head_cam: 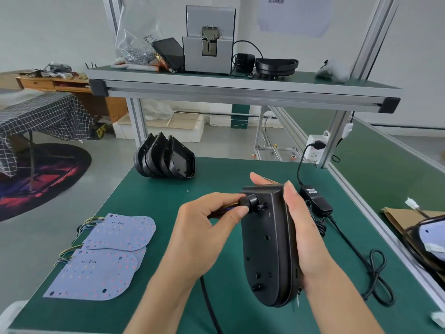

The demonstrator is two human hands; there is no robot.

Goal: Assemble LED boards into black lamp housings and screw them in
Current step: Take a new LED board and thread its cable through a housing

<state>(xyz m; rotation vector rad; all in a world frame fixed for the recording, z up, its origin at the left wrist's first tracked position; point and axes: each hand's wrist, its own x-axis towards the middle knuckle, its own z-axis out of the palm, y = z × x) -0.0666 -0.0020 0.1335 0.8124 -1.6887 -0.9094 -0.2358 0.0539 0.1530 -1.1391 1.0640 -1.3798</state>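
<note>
Above the green table (pixel 154 189), near its middle, the left hand (pixel 204 235) pinches a round black knob (pixel 248 202) between thumb and forefinger. The knob sits on the upper back of a black lamp housing (pixel 267 247); thin coloured wires show just behind the fingers, and where they run is hard to tell. The right hand (pixel 298 227) holds the housing along its right edge, fingers curled round the far side with one fingertip showing past the top. The housing is held off the table, back side up, rounded end toward the person. A black cable (pixel 209 307) runs down from under the left hand toward the near table edge.

On the table to the left lie the LED boards (pixel 106 256), pale, flat, overlapping, with wire bundles at their left edges. Farther back stands a row of empty black housings (pixel 163 157), leaning together on edge. Right of the held housing sits a black power adapter (pixel 315 201), its cord looping along the table and up to a white socket (pixel 315 148) on the frame post. On the upper shelf (pixel 240 85) stands a grey machine (pixel 208 42) with a bag of screws (pixel 134 44) to its left and a stack of black housings (pixel 277 66) to its right. At the far right edge, cardboard (pixel 397 218) with another housing (pixel 428 244) on it.
</note>
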